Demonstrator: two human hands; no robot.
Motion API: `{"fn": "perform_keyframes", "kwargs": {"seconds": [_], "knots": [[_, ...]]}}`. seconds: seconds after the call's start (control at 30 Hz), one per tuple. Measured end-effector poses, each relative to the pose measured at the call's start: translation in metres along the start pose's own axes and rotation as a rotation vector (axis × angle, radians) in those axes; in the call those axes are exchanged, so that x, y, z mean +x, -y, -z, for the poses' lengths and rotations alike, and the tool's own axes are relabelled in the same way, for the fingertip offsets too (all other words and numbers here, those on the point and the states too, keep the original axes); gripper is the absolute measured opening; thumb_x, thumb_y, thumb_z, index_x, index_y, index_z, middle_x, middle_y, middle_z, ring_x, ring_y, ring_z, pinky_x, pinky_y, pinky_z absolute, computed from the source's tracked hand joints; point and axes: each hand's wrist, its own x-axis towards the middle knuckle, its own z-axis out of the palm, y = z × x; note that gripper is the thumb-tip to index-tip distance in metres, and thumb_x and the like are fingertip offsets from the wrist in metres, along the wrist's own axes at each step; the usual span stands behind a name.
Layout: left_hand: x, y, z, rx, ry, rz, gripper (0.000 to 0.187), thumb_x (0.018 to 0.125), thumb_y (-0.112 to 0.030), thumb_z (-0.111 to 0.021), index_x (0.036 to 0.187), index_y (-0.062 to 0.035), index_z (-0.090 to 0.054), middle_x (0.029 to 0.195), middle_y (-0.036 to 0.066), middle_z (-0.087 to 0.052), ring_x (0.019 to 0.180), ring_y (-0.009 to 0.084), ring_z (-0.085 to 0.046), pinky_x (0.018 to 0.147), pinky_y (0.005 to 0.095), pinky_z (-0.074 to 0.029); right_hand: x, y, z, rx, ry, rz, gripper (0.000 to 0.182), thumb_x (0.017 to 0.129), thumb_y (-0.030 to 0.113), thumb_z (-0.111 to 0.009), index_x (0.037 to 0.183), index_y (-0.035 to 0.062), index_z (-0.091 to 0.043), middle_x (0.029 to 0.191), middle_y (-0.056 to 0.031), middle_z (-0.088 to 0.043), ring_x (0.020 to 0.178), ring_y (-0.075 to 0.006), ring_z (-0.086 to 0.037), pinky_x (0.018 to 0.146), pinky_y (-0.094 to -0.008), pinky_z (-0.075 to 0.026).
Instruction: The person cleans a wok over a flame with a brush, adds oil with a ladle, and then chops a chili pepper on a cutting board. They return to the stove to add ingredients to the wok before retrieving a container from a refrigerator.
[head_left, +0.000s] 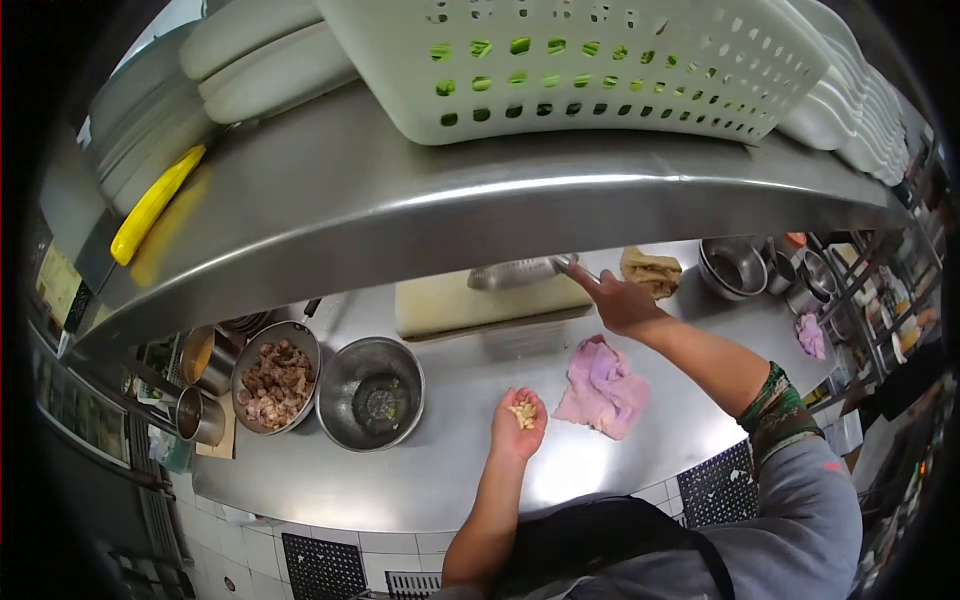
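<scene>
My left hand point(519, 424) is palm up and cupped over the steel table, with several pale peeled garlic cloves point(524, 413) lying in it. My right hand point(628, 306) grips the handle of a cleaver point(512, 274). Its broad metal blade rests flat over a thick pale cutting board point(436, 308), and the shelf edge partly hides that area. Beside my right forearm lies a crumpled pink cloth point(603, 388). A folded tan cloth point(651, 270) sits just behind my right hand.
To the left stand an empty-looking steel bowl point(370, 394) and a pan point(277, 377) of brown meat pieces. Steel bowls point(733, 268) are at the back right. Overhead, a metal shelf point(480, 185) carries a white perforated basket point(600, 95), stacked plates and a yellow object point(155, 208).
</scene>
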Motion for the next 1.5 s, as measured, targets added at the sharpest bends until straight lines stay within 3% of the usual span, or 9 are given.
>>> {"fn": "perform_keyframes", "kwargs": {"seconds": [0.13, 0.4, 0.5, 0.6, 0.63, 0.7, 1.0, 1.3, 1.5], "knots": [[-0.014, -0.014, 0.025, 0.026, 0.03, -0.121, 0.028, 0.102, -0.027, -0.047, 0.087, -0.0041, -0.055, 0.081, 0.006, -0.061, 0.075, 0.0191, -0.061, 0.069, 0.0322, -0.056, 0.013, -0.006, 0.006, 0.141, -0.099, 0.035, 0.076, 0.084, -0.003, -0.049, 0.151, 0.0193, -0.024, 0.097, -0.0293, -0.059, 0.076, -0.0437, -0.066, 0.067, -0.0504, -0.054], [-0.027, -0.028, -0.002, 0.08, -0.062, -0.198, 0.029, 0.102, -0.03, -0.047, 0.094, -0.0031, -0.057, 0.084, 0.006, -0.061, 0.08, 0.0195, -0.062, 0.073, 0.0315, -0.056, 0.077, -0.036, -0.045, 0.041, -0.226, 0.001, 0.067, 0.089, 0.001, -0.045, 0.15, 0.0216, -0.029, 0.095, -0.0175, -0.058, 0.084, -0.0381, -0.064, 0.07, -0.0487, -0.052], [-0.038, -0.026, 0.007, 0.106, -0.067, -0.238, 0.03, 0.102, -0.03, -0.048, 0.092, -0.0036, -0.058, 0.084, 0.006, -0.062, 0.08, 0.0189, -0.062, 0.074, 0.0315, -0.056, 0.108, -0.059, -0.077, 0.098, -0.267, 0.084, 0.056, 0.09, 0.007, -0.048, 0.145, 0.0188, -0.04, 0.106, -0.0168, -0.06, 0.086, -0.0393, -0.065, 0.076, -0.0507, -0.05], [-0.05, -0.03, 0.021, 0.126, -0.042, -0.227, 0.031, 0.102, -0.03, -0.048, 0.09, -0.0042, -0.059, 0.083, 0.006, -0.063, 0.079, 0.0185, -0.063, 0.074, 0.0314, -0.056, 0.144, -0.082, -0.105, -0.074, -0.094, 0.131, 0.043, 0.091, 0.013, -0.049, 0.134, 0.0145, -0.054, 0.117, -0.0172, -0.061, 0.097, -0.0391, -0.063, 0.086, -0.0506, -0.048], [-0.051, -0.031, 0.023, 0.131, -0.047, -0.231, 0.031, 0.102, -0.03, -0.048, 0.09, -0.0044, -0.06, 0.083, 0.006, -0.063, 0.078, 0.0185, -0.063, 0.074, 0.0315, -0.056, 0.125, -0.049, -0.059, 0.132, -0.335, 0.193, 0.033, 0.091, 0.018, -0.051, 0.118, 0.0045, -0.064, 0.123, -0.0218, -0.06, 0.108, -0.0389, -0.059, 0.096, -0.0514, -0.043], [-0.054, -0.031, 0.029, 0.143, -0.064, -0.235, 0.031, 0.102, -0.03, -0.048, 0.089, -0.0047, -0.06, 0.082, 0.006, -0.063, 0.078, 0.0184, -0.063, 0.074, 0.0316, -0.056, 0.111, -0.04, -0.04, 0.198, -0.41, 0.215, 0.032, 0.091, 0.018, -0.051, 0.117, 0.0038, -0.064, 0.122, -0.0223, -0.06, 0.109, -0.0392, -0.059, 0.096, -0.052, -0.042], [-0.065, -0.03, 0.036, 0.251, 0.028, -0.159, 0.026, 0.101, -0.028, -0.05, 0.09, -0.0061, -0.06, 0.082, 0.006, -0.063, 0.076, 0.019, -0.063, 0.073, 0.032, -0.056, 0.099, -0.043, -0.15, 0.143, -0.345, -0.149, 0.03, 0.089, 0.017, -0.052, 0.11, 0.0003, -0.065, 0.118, -0.0243, -0.061, 0.11, -0.0408, -0.057, 0.098, -0.0547, -0.039], [-0.052, -0.027, 0.029, 0.239, -0.066, -0.244, 0.03, 0.102, -0.03, -0.048, 0.093, -0.0055, -0.06, 0.085, 0.006, -0.063, 0.084, 0.0202, -0.063, 0.08, 0.0348, -0.055, 0.127, -0.009, -0.176, 0.157, -0.392, -0.284, 0.028, 0.087, 0.016, -0.053, 0.103, -0.0031, -0.065, 0.115, -0.0264, -0.061, 0.111, -0.0423, -0.055, 0.099, -0.0574, -0.037], [0.033, -0.054, 0.024, 0.159, 0.127, -0.278, 0.033, 0.104, -0.033, -0.042, 0.104, -0.0022, -0.056, 0.1, 0.012, -0.061, 0.093, 0.0256, -0.061, 0.092, 0.0397, -0.052, 0.137, 0.032, -0.2, 0.261, -0.372, 0.09, 0.027, 0.085, 0.011, -0.052, 0.103, -0.0046, -0.063, 0.109, -0.0272, -0.061, 0.108, -0.0431, -0.055, 0.097, -0.0541, -0.039]]}}
